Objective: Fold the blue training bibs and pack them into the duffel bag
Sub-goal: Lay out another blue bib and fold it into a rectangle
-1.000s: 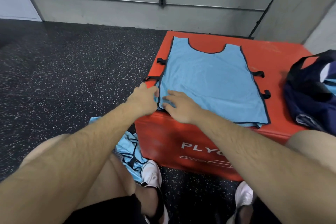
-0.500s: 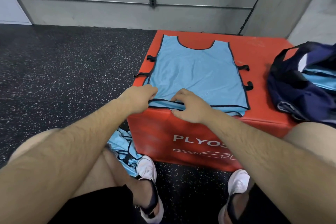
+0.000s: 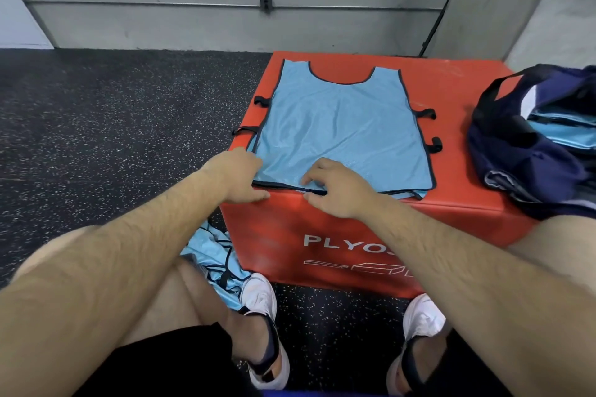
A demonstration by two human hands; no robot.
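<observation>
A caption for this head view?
Left hand and right hand hold the hem of a blue bib on a red box.

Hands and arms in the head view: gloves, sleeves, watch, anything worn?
Nothing worn. The left hand and right hand are bare, with no gloves, rings or watch in view. The left forearm and right forearm are bare and hairy, with no sleeves, bands or markings.
</observation>
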